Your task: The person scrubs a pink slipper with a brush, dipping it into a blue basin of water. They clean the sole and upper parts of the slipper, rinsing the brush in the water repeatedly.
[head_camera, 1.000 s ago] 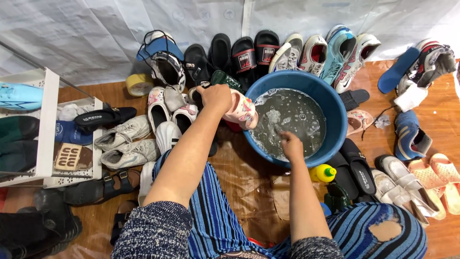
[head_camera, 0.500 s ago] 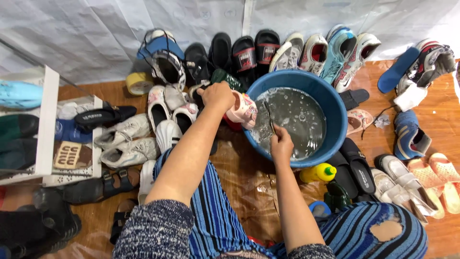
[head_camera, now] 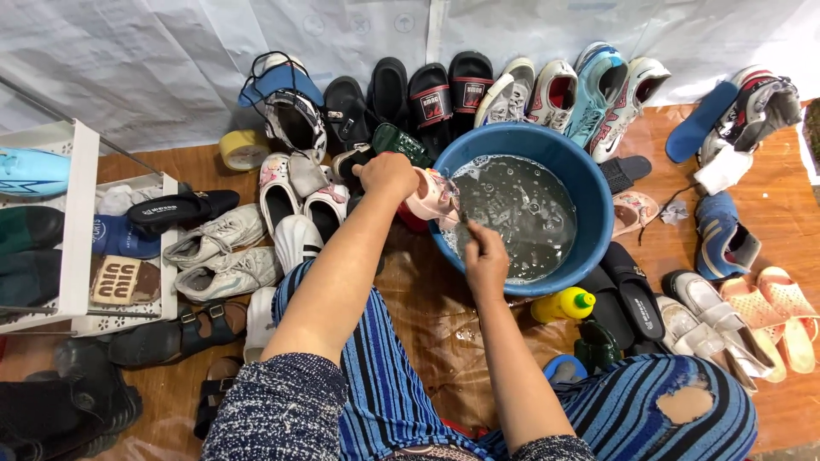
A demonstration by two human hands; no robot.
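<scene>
My left hand (head_camera: 389, 174) grips a pink shoe (head_camera: 431, 198) and holds it over the left rim of a blue basin (head_camera: 589, 183) of soapy water. My right hand (head_camera: 485, 256) is closed around a thin brush handle (head_camera: 464, 218) whose upper end meets the pink shoe at the basin's edge. Both forearms reach out over my striped trousers.
Rows of shoes, sandals and slippers ring the basin on a wet brown floor. A yellow bottle with a green cap (head_camera: 564, 304) lies by the basin's near side. A white rack (head_camera: 81, 230) holding shoes stands at the left, with a yellow tape roll (head_camera: 243, 148) behind it.
My right hand has risen out of the water and moved left to the pink shoe at the rim. The left hand has kept the shoe in place.
</scene>
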